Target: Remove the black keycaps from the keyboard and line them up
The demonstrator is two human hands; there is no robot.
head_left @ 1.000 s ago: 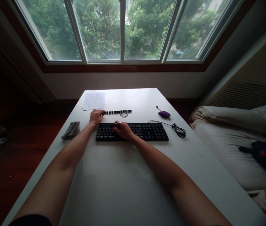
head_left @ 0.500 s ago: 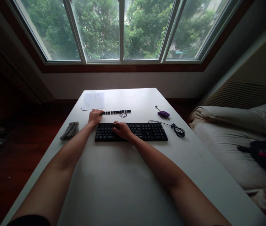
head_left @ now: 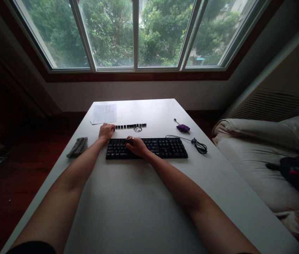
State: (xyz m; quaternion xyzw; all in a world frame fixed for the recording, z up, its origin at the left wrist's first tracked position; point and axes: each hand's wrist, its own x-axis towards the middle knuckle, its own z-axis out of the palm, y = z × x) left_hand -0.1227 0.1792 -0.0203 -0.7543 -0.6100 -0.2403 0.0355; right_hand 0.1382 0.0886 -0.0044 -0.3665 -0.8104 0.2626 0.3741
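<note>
A black keyboard (head_left: 165, 147) lies across the white table. Over its left half, my right hand (head_left: 137, 146) has its fingers curled down close to the keys. A thin, shiny bit shows at those fingers, too small to name. Beyond the keyboard, small black keycaps (head_left: 132, 126) stand in a row. My left hand (head_left: 106, 131) rests at the row's left end, its fingers closed around a dark keycap (head_left: 113, 129) that is partly hidden. Just in front of the row lies a round, shiny disc-like thing (head_left: 138, 129).
A grey cloth (head_left: 77, 147) lies left of my left forearm. Printed paper (head_left: 104, 113) is at the far left. On the right are a purple bundle (head_left: 183, 128) with a small brush-like stick (head_left: 175, 121) and the coiled cable (head_left: 200, 146). A pale sofa (head_left: 244, 169) stands beside the table.
The whole view has shifted very slightly. Both hands stay in the same places, with no clear movement of the things around them.
</note>
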